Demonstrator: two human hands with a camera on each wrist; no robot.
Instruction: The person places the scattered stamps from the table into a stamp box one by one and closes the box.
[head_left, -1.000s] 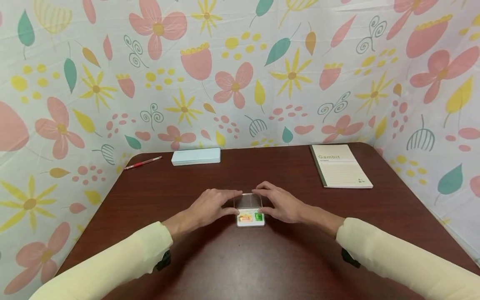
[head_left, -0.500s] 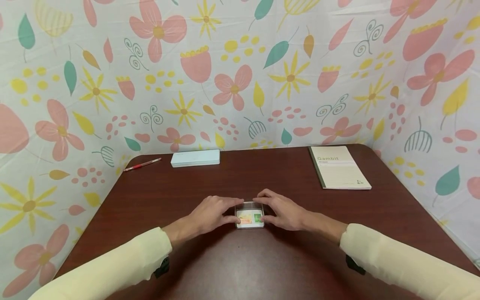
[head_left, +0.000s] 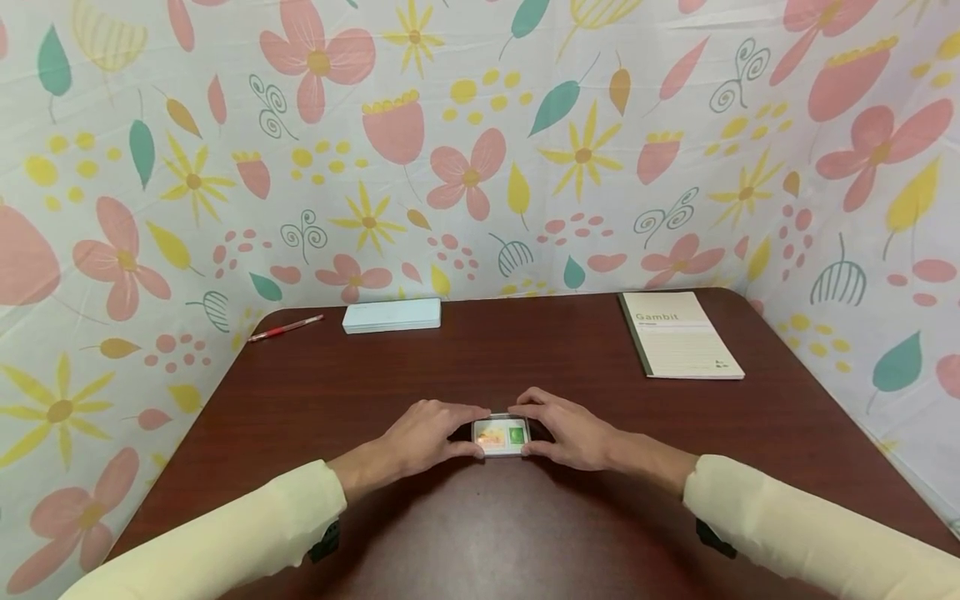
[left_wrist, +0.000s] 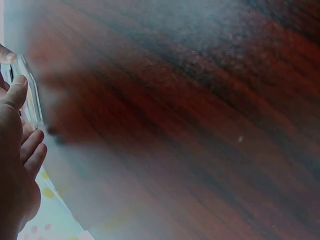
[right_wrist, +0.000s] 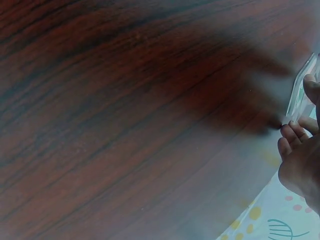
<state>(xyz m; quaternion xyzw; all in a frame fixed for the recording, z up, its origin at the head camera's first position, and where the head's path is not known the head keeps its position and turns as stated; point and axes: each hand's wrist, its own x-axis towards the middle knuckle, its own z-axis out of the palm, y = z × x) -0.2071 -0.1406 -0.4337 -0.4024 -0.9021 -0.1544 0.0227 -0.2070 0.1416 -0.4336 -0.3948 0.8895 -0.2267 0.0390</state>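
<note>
A small clear plastic case lies flat on the dark table in the head view, its lid down over a white insert with an orange picture and a green one. At its left end my left hand pinches it, thumb on the near edge and fingertips on the far edge. My right hand grips the right end the same way. Each wrist view catches only part of the case: a clear edge by the left thumb, and a clear corner by the right thumb.
A pale blue box sits at the table's back left, beside a red pen. The notebook marked "Gambit" lies at the back right. Behind the table hangs a flowered cloth.
The case's clear lid, standing up a second ago, has come down over the pictures. Both hands' fingers have moved down and toward me with it, while the case has stayed in place.
</note>
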